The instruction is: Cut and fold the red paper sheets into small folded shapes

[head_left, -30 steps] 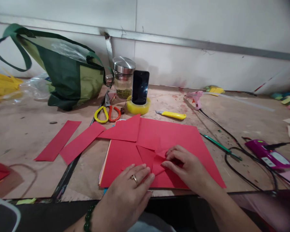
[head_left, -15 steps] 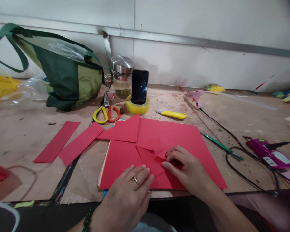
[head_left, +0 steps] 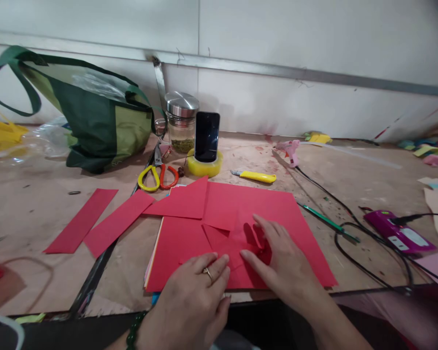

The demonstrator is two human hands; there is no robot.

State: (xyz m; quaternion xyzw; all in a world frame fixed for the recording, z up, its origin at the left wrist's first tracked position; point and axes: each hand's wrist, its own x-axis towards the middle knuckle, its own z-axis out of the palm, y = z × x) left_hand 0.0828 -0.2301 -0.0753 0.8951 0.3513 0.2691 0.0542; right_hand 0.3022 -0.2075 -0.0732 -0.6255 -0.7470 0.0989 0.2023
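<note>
A stack of red paper sheets point(head_left: 295, 218) lies before me, with a folded red paper piece point(head_left: 230, 250) on top of it. My left hand point(head_left: 200, 291) rests flat on the near left part of that piece, fingers stretched out. Over its right side is my right hand point(head_left: 282, 257), thumb and forefinger spread apart and nothing visibly gripped; its other fingers are partly hidden. A red triangular cutout point(head_left: 186, 201) overlaps the stack's upper left corner. Two red strips, an outer one point(head_left: 82, 221) and an inner one point(head_left: 118, 221), lie left of the stack.
Behind the stack are scissors point(head_left: 158, 176), a yellow cutter knife point(head_left: 257, 177) and a phone point(head_left: 207, 137) standing in a tape roll point(head_left: 204, 166). A glass jar point(head_left: 181, 129) and a green bag point(head_left: 105, 121) stand further back. Right: glue gun point(head_left: 290, 150), cables, purple power strip point(head_left: 396, 231).
My right thumb and forefinger have parted from a pinch on a small flap of the folded paper. The left hand stays on the paper. The whole view has shifted slightly.
</note>
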